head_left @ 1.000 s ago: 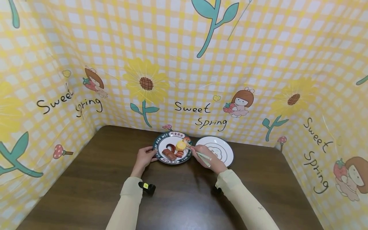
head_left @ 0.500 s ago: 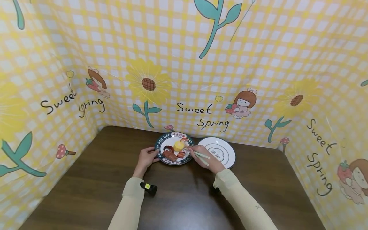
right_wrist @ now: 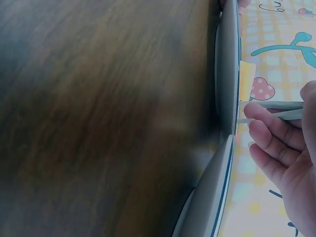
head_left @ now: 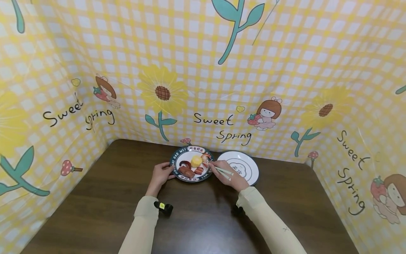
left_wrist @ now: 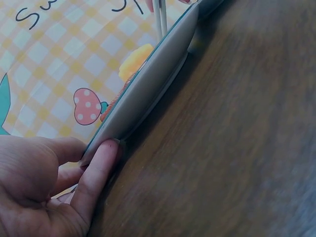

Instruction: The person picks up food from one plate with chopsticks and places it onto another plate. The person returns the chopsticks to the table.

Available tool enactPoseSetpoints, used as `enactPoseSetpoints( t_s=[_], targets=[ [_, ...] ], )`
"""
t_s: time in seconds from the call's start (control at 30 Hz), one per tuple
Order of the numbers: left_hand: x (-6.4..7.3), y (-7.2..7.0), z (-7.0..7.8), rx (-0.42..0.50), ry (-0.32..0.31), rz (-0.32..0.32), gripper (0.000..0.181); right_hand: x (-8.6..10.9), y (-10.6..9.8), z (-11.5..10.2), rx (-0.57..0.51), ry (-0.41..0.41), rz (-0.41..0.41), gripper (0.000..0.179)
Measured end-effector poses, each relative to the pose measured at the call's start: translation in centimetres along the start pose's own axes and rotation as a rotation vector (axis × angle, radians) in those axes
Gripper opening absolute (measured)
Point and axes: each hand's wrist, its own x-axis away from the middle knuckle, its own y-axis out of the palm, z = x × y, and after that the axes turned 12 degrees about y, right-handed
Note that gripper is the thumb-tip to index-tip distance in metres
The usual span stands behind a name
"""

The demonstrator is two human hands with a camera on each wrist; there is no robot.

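Note:
A white plate with a dark green lettered rim (head_left: 175,158) bears several food pieces. My left hand (head_left: 160,175) grips its left edge; in the left wrist view, fingers (left_wrist: 101,165) pinch the rim from both sides. In my right hand (head_left: 229,173) is a pair of pale green chopsticks (head_left: 225,171), their tips at a shrimp-like orange-and-white piece (head_left: 206,157) on the plate's right side. Beside that lies a yellow piece (head_left: 196,161). A brown meat-like piece (head_left: 186,172), a dark red curled piece (head_left: 185,164) and a small reddish striped piece (head_left: 198,171) lie nearer me.
Just right of the green-rimmed plate is a white plate (head_left: 250,167) with a printed centre, partly behind my right hand. Both stand at the back of a dark brown table (head_left: 196,218). A yellow checked cloth (head_left: 203,84) forms walls behind and at the sides.
The chopstick tips have shifted from beside the yellow piece towards the plate's right rim. The shrimp-like piece now lies farther from the yellow piece. My left hand keeps its hold on the plate.

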Motion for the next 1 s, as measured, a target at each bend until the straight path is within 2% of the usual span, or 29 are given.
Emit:
enactPoseSetpoints(
  t_s=[0.2,0.47,0.6,0.7,1.0],
  targets=[
    [0.0,-0.2,0.1,-0.006,0.002,0.001,0.048,0.3,-0.4,0.2,-0.008,-0.046,0.013,0.03],
    [0.0,-0.3,0.0,-0.012,0.003,0.006,0.049,1.0,-0.4,0.2,-0.057,-0.032,0.054,0.034],
    [0.0,-0.3,0.1,-0.017,-0.003,0.009,0.049,1.2,-0.3,0.5,-0.06,-0.084,0.085,0.035],
    [0.0,-0.2,0.2,-0.023,-0.002,0.007,0.05,1.2,-0.3,0.6,-0.068,-0.101,0.08,0.035],
    [0.0,0.0,0.3,-0.029,-0.011,-0.01,0.051,1.1,0.2,1.5,-0.079,-0.032,0.061,0.042]
  ],
)
